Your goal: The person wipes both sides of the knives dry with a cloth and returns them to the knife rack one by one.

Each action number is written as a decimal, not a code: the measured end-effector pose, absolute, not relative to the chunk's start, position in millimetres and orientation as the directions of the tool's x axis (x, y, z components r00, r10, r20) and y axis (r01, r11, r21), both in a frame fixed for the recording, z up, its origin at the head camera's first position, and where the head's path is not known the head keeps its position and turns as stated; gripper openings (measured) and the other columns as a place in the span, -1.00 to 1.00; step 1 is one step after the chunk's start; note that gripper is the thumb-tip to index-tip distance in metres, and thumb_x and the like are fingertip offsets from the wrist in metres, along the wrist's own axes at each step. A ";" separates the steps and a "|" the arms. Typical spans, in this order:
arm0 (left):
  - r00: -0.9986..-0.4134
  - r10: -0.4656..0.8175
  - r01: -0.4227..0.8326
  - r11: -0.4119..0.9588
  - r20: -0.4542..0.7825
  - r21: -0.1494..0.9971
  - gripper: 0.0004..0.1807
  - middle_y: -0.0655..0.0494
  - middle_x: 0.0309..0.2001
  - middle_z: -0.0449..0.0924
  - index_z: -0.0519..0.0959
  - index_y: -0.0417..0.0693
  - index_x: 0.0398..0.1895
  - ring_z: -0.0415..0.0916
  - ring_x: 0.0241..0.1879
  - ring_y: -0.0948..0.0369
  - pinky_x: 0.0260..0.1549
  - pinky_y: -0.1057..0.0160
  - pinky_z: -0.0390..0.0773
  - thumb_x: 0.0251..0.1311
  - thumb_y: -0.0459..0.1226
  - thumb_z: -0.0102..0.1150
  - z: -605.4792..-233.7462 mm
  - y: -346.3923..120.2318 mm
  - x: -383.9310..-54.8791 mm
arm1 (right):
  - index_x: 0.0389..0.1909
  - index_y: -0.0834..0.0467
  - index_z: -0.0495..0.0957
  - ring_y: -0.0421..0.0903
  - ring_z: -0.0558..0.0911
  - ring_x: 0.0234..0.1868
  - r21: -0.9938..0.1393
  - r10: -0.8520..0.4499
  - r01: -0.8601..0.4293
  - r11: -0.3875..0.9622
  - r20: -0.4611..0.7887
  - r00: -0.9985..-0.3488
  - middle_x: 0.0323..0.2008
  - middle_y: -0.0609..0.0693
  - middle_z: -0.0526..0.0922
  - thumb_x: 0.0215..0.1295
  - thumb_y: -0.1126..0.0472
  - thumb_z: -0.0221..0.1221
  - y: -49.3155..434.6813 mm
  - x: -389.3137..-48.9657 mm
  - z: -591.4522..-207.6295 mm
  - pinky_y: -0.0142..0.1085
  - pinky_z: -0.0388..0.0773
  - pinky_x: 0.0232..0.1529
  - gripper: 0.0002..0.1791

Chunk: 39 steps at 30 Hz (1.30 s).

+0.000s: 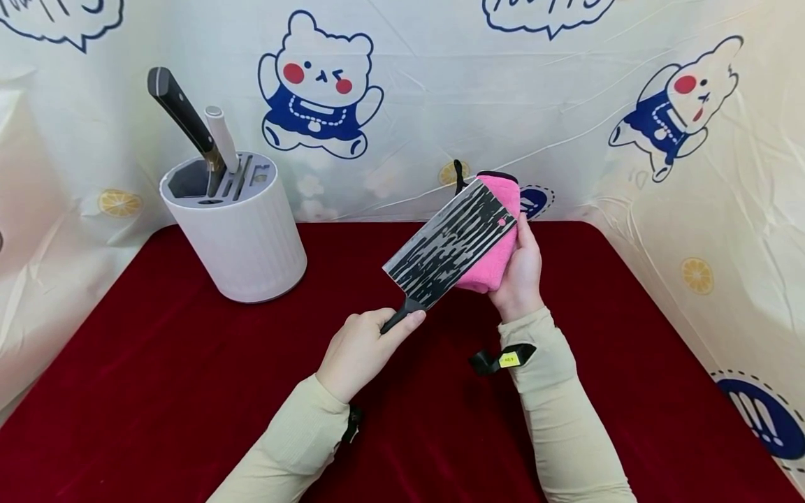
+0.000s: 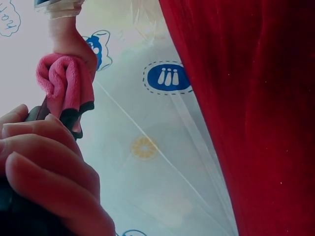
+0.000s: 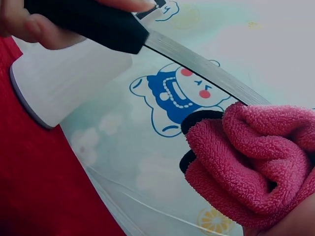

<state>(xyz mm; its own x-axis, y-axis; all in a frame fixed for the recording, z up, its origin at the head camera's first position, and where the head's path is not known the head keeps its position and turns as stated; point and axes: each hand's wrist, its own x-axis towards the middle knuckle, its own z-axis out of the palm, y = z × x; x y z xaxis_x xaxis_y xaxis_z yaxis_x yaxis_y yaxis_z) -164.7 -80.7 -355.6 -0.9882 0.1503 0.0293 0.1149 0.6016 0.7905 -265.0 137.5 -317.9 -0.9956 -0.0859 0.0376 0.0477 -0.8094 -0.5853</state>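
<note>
My left hand grips the black handle of a cleaver, whose broad blade carries black and silver streaks and points up to the right. Behind the blade's far end is a folded pink towel with dark trim, held in my right hand. The towel lies against the blade's edge in the right wrist view, where the dark handle also shows. From the left wrist, curled left fingers appear below the bunched towel. Most of the right fingers are hidden behind the towel.
A white knife block stands at the back left, holding a black-handled knife and a white-handled tool. Dark red cloth covers the table. A printed curtain hangs right behind its back edge.
</note>
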 end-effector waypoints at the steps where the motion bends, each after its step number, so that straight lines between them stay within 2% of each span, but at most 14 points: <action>1: -0.988 0.151 0.115 0.603 0.029 0.789 -0.32 0.25 -0.69 -0.06 0.17 0.09 -0.71 -0.11 -0.67 0.27 -0.70 0.34 -0.02 0.20 0.40 -0.03 -355.5 -80.6 -164.6 | 0.25 0.01 0.45 -0.11 0.57 -0.11 -0.569 -0.100 0.056 -0.821 0.047 -0.994 -0.07 -0.02 0.62 0.57 -0.13 -0.20 136.5 -264.6 -317.9 -0.29 0.49 -0.12 -0.53; 5: -0.988 0.152 0.114 0.602 0.027 0.790 -0.31 0.25 -0.69 -0.06 0.16 0.09 -0.71 -0.12 -0.66 0.27 -0.70 0.34 -0.02 0.20 0.41 -0.05 -355.4 -80.3 -165.0 | 0.28 0.02 0.45 -0.11 0.58 -0.11 -0.544 -0.120 0.074 -0.836 0.050 -0.991 -0.05 -0.01 0.64 0.58 -0.11 -0.19 133.5 -261.9 -318.1 -0.29 0.50 -0.14 -0.52; 11: -0.987 0.158 0.111 0.596 0.020 0.795 -0.30 0.24 -0.69 -0.07 0.15 0.09 -0.71 -0.12 -0.67 0.27 -0.70 0.34 -0.01 0.20 0.41 -0.05 -354.4 -80.1 -164.4 | 0.36 -0.01 0.38 -0.15 0.53 -0.08 -0.567 -0.118 0.084 -0.819 0.023 -0.993 -0.04 -0.06 0.59 0.58 -0.12 -0.23 129.7 -257.0 -319.9 -0.34 0.47 -0.09 -0.49; 20: -0.987 0.161 0.103 0.584 0.009 0.805 -0.30 0.23 -0.71 -0.03 0.19 0.08 -0.72 -0.09 -0.69 0.26 -0.70 0.34 0.01 0.19 0.43 -0.06 -353.9 -80.7 -165.6 | 0.25 -0.03 0.40 -0.20 0.50 -0.05 -0.598 -0.135 0.111 -0.794 -0.004 -0.991 -0.03 -0.12 0.57 0.60 -0.14 -0.31 124.4 -254.2 -323.0 -0.36 0.42 -0.02 -0.53; 27: -0.987 0.160 0.100 0.588 0.006 0.803 -0.30 0.24 -0.71 -0.02 0.20 0.09 -0.72 -0.09 -0.69 0.26 -0.70 0.34 0.02 0.18 0.43 -0.06 -353.9 -81.1 -165.1 | 0.34 -0.06 0.33 -0.21 0.47 0.04 -0.604 -0.142 0.112 -0.789 0.002 -0.990 0.07 -0.13 0.52 0.60 -0.15 -0.33 122.2 -252.2 -324.7 -0.34 0.37 0.08 -0.50; 39: -0.988 0.155 0.097 0.587 0.006 0.804 -0.30 0.23 -0.72 0.00 0.22 0.08 -0.72 -0.07 -0.69 0.26 -0.71 0.33 0.03 0.19 0.42 -0.05 -353.3 -82.2 -165.2 | 0.36 -0.08 0.30 -0.22 0.47 0.04 -0.626 -0.169 0.151 -0.765 -0.031 -0.985 0.05 -0.14 0.51 0.58 -0.21 -0.36 119.2 -247.4 -326.6 -0.34 0.39 0.08 -0.46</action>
